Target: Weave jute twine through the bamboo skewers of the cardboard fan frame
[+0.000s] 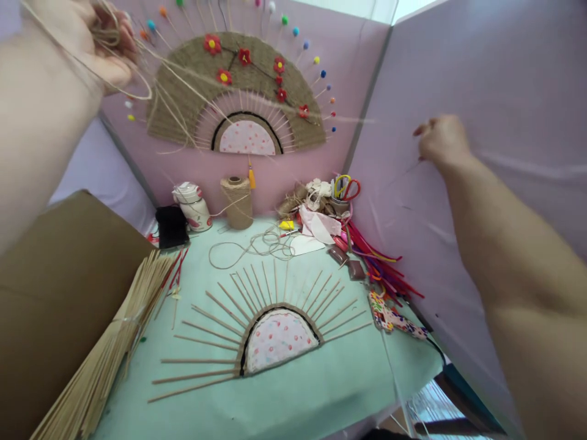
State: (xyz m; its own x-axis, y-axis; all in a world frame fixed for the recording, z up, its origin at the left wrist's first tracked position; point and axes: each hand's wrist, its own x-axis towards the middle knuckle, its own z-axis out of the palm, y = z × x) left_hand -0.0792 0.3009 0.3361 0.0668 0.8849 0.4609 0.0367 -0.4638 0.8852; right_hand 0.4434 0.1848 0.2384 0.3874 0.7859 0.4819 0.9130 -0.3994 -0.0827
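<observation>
My left hand point(107, 52) is raised at the upper left, its fingers closed round a small bundle of twine point(106, 33). Loose strands trail from it across a finished twine fan point(183, 79) with red flowers, which hangs on the pink back panel. Far to the right, my right hand point(441, 139) is raised with its fingers pressed together; a thin blurred strand runs towards it, but what the fingers hold is too small to make out. Below, on the green table, lies a half-round patterned piece point(279, 339) with wooden sticks point(213, 330) spread out from its curved edge.
A twine spool point(237, 205) and a white jar point(195, 208) stand at the back. Scissors point(352, 189), cloth scraps point(318, 223) and coloured pipe cleaners point(376, 263) lie right. A patterned glue gun point(394, 318) is at the right edge, a stick bundle point(112, 333) at the left.
</observation>
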